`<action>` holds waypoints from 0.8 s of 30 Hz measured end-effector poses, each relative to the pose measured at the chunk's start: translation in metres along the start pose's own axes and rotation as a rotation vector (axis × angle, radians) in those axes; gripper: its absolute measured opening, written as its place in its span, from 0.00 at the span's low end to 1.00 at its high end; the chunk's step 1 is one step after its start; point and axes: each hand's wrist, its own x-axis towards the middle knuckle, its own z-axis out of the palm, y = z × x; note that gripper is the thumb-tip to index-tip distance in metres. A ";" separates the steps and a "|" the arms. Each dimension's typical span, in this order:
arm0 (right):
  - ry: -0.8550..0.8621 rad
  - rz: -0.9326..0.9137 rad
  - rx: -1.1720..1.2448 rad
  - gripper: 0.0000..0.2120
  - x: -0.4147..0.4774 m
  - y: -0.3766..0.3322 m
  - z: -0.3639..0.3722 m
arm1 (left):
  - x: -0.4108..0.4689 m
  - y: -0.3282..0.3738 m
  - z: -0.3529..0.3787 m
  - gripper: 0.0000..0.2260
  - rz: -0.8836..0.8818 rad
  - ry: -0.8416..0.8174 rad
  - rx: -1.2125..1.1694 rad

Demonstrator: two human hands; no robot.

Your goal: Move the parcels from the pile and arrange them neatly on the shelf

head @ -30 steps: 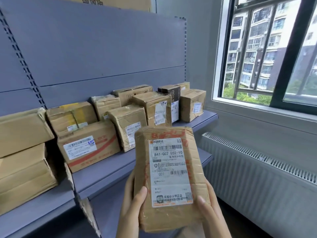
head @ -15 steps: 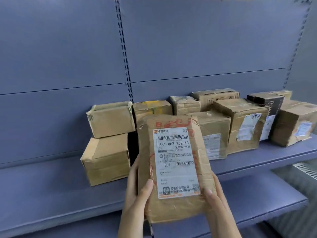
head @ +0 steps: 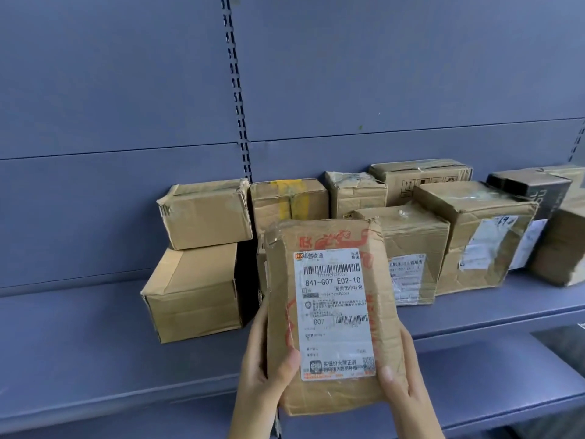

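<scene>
Both hands, left [head: 259,372] and right [head: 405,388], are gripping the parcel [head: 332,315] upright by its lower edges, fingers curled round it, label outward, before the shelf [head: 79,337], probably seeking a slot.

The left hand [head: 262,369] and right hand [head: 402,384] are showing bare, both forearms [head: 250,419] likewise; the thumbnails [head: 386,373] are looking short and plain.

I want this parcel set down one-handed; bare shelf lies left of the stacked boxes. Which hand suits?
Probably left: the left hand grips the parcel nearest that bare shelf; the right hand holds its far edge.
</scene>
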 end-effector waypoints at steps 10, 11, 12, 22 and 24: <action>-0.080 -0.108 0.050 0.36 0.029 -0.024 0.000 | 0.017 0.022 0.009 0.39 0.103 0.041 -0.014; -0.077 -0.125 0.062 0.34 0.034 -0.029 -0.002 | 0.020 0.026 0.011 0.39 0.129 0.042 -0.005; -0.080 -0.136 0.068 0.33 0.040 -0.034 -0.003 | 0.024 0.030 0.014 0.38 0.153 0.048 0.000; -0.248 -0.328 0.013 0.34 0.161 -0.114 0.004 | 0.147 0.098 0.030 0.27 0.410 -0.094 0.096; -0.273 -0.335 -0.006 0.37 0.193 -0.130 0.008 | 0.179 0.113 0.029 0.23 0.413 -0.112 0.135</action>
